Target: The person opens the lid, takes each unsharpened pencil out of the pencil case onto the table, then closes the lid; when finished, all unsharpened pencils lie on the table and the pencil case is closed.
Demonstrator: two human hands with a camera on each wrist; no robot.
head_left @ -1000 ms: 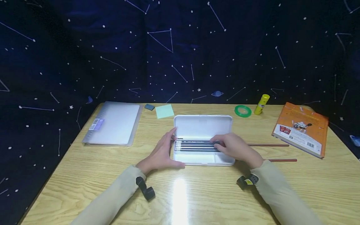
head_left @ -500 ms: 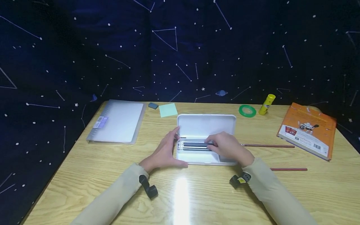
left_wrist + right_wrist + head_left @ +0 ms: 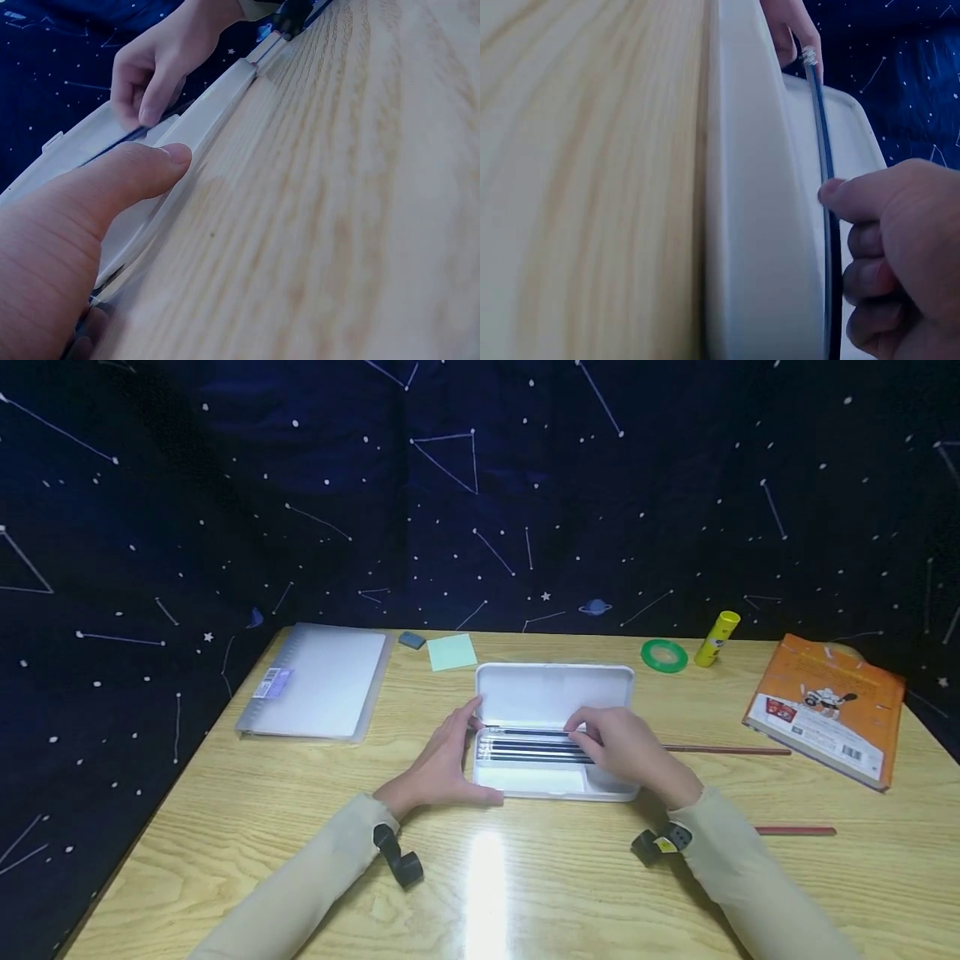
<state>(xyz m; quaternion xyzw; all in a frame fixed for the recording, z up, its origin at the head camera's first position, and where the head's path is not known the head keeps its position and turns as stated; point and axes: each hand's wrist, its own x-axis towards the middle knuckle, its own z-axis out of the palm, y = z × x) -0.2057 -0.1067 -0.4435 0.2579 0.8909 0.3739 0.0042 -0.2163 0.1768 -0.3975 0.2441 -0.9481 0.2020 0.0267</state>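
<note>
A white pencil case [image 3: 555, 693] lies open mid-table with its lid raised, and several dark pencils [image 3: 525, 750] lie in a row in its tray. My left hand [image 3: 453, 758] holds the case's left end, thumb along the front wall [image 3: 202, 124] and fingers at the back. My right hand [image 3: 603, 742] is over the tray's right half and pinches a dark pencil [image 3: 821, 120] at the back of the row. In the right wrist view the thumb [image 3: 840, 191] presses on that pencil. The pencils' right ends are hidden under this hand.
A clear folder [image 3: 315, 685] lies at the left. Along the back are a blue eraser [image 3: 411, 641], green sticky note [image 3: 452, 652], green tape ring [image 3: 664, 655] and yellow glue stick [image 3: 717, 638]. At the right lie an orange book [image 3: 825, 710] and two reddish pencils [image 3: 727, 749] [image 3: 795, 831].
My right hand slid left along the pencils, then back right and farther back. A dark pencil now lies along the back of the row. The left hand stayed on the case.
</note>
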